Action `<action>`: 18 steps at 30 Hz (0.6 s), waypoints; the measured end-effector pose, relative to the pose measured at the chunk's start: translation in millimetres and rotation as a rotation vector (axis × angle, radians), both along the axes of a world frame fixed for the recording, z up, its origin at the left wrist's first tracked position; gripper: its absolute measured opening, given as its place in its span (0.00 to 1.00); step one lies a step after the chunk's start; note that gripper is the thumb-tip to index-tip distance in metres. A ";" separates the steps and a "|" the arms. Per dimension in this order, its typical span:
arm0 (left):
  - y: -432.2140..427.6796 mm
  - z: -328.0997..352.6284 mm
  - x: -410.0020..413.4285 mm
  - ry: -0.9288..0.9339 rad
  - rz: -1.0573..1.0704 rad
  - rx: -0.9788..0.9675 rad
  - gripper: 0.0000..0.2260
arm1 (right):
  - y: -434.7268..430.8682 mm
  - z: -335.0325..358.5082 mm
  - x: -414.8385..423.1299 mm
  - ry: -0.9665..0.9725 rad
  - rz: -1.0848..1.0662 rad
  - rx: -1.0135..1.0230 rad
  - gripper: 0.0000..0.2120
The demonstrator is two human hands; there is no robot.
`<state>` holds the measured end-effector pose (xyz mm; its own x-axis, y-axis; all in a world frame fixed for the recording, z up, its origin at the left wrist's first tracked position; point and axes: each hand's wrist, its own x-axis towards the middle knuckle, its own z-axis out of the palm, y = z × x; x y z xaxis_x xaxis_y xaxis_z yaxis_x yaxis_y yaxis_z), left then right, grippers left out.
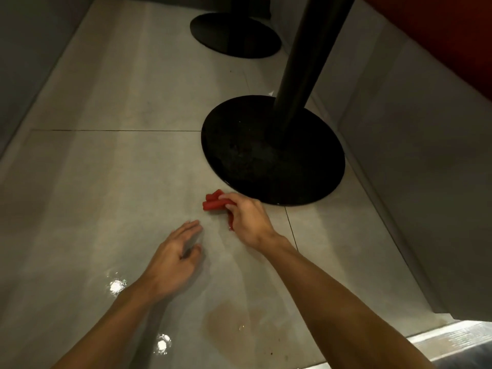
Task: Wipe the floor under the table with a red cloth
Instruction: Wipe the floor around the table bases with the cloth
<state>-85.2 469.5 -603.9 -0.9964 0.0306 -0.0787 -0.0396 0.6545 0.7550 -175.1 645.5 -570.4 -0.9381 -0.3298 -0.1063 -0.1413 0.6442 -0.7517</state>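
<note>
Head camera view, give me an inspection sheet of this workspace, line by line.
Surface: glossy grey tiled floor, light glare spots, a brownish stain near the bottom of the view.
Job's things: bunched red cloth on the floor beside the nearer base.
Clutter: small dark specks on the tiles.
Grippers: right hand grips the cloth; left hand open, fingers spread, empty.
Cables: nothing seen.
Surroundings: round black pedestal table base with its black post; a second black base farther off; grey side panels.
</note>
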 end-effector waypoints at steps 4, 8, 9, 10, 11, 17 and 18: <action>-3.2 0.3 -0.7 -0.037 -0.051 -0.048 0.30 | -12.6 -1.6 -36.5 0.063 0.164 0.039 0.23; -0.9 1.4 4.8 -0.027 -0.113 -0.135 0.35 | -0.7 -13.4 -46.7 0.211 0.314 0.427 0.19; 0.0 2.0 5.4 -0.018 -0.120 -0.152 0.36 | 3.0 -14.4 -42.9 0.201 0.319 0.400 0.20; 0.8 2.7 6.1 -0.020 -0.117 -0.166 0.36 | 6.1 -17.2 -38.8 0.172 0.317 0.361 0.20; 1.9 2.5 5.8 -0.023 -0.109 -0.185 0.36 | 9.7 -17.9 -33.4 0.143 0.307 0.310 0.19; 8.8 4.7 8.0 -0.132 -0.119 -0.346 0.36 | 36.6 -10.5 -1.1 0.047 0.313 0.125 0.14; 11.3 5.9 10.6 -0.155 -0.116 -0.395 0.34 | 41.3 -9.2 2.0 0.039 0.325 0.119 0.14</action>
